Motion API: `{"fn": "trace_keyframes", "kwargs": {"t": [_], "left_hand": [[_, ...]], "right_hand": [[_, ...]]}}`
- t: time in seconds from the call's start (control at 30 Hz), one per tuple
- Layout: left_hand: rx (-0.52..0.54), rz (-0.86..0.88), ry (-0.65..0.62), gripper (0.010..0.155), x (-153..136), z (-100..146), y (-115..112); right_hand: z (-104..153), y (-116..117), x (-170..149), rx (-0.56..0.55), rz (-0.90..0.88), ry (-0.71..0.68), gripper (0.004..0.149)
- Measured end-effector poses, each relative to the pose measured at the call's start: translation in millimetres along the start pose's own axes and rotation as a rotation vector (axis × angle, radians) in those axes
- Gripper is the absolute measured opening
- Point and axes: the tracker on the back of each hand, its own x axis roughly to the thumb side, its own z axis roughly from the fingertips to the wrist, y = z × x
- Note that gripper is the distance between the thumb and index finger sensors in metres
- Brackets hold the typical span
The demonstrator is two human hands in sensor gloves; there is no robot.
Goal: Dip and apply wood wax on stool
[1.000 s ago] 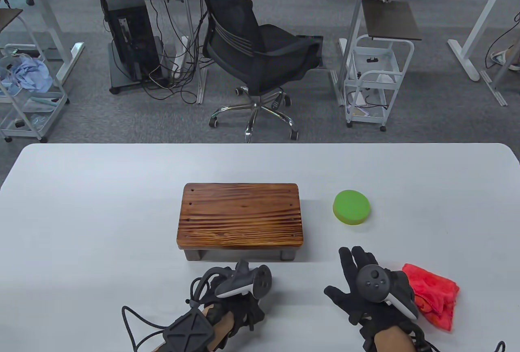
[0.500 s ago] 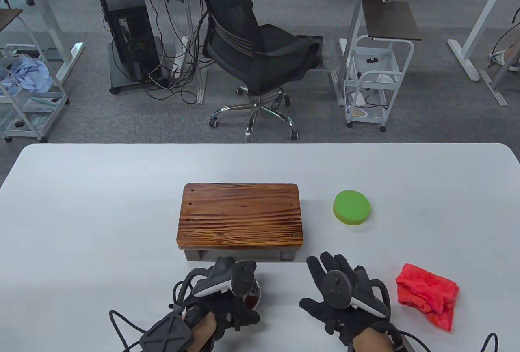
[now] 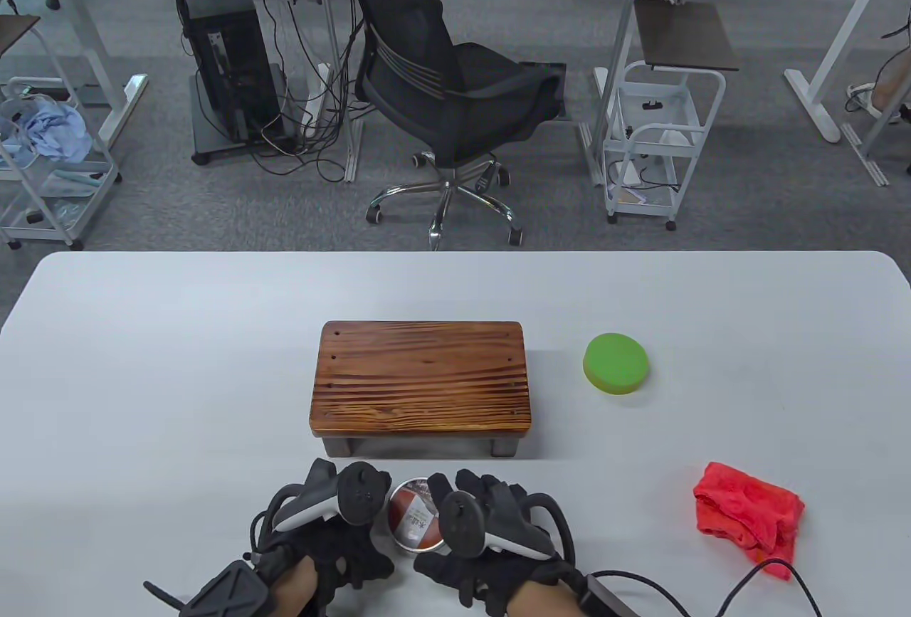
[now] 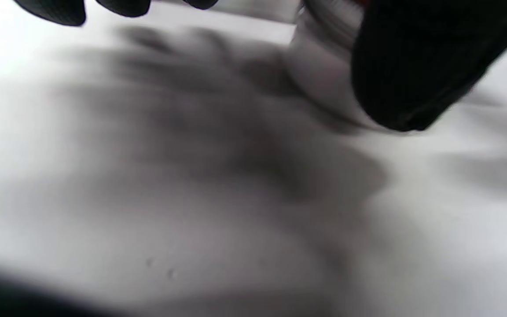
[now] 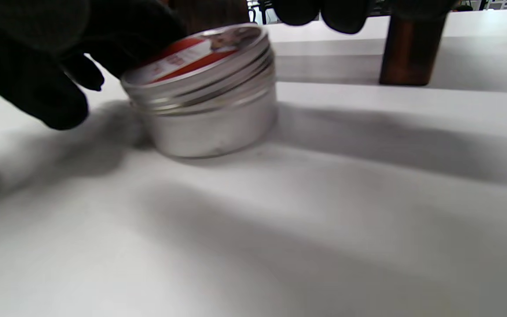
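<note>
Both hands are closing in near the stool (image 3: 421,378): left hand (image 3: 329,531) is gripping the rigid, slick-looking wax tin (image 3: 416,524), right hand (image 3: 478,535) hovering relaxed, likely aiming for the lid rim.

Table view looks down; both wrist views closely share the tin (image 5: 205,92).

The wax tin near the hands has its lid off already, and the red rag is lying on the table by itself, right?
Not quite. The wax tin has its lid on; the right wrist view shows the red-labelled lid sitting on the silver body. The left hand holds the tin while the right hand is close beside it. The red rag does lie by itself on the table.
</note>
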Motion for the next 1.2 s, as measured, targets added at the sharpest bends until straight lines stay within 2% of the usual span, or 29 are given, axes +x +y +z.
{"fn": "trace_keyframes", "kwargs": {"t": [0.07, 0.13, 0.3, 0.53, 0.8, 1.07, 1.13, 1.2], "left_hand": [[-0.02, 0.039, 0.001, 0.105, -7, -5, -5], [0.012, 0.045, -0.003, 0.101, -11, -8, -9], [0.047, 0.106, -0.018, 0.091, -13, -15, -14], [0.043, 0.15, -0.047, 0.08, -15, -23, -21], [0.065, 0.175, -0.066, 0.082, -15, -28, -24], [0.055, 0.164, -0.078, 0.084, -13, -28, -25], [0.053, 0.161, -0.078, 0.085, -13, -28, -25], [0.051, 0.157, -0.077, 0.085, -12, -28, -25]], "right_hand": [[-7, 2, 9, 0.027, 0.017, 0.029, 0.097], [-15, 4, 18, 0.077, 0.065, 0.072, 0.095], [-26, 8, 24, 0.093, 0.098, 0.112, 0.09], [-31, 12, 26, -0.022, 0.127, 0.084, 0.086], [-34, 12, 23, -0.125, 0.155, 0.026, 0.086], [-34, 11, 19, -0.083, 0.126, -0.086, 0.086], [-32, 10, 18, -0.044, 0.099, -0.068, 0.084], [-28, 10, 17, -0.056, 0.066, -0.009, 0.09]]}}
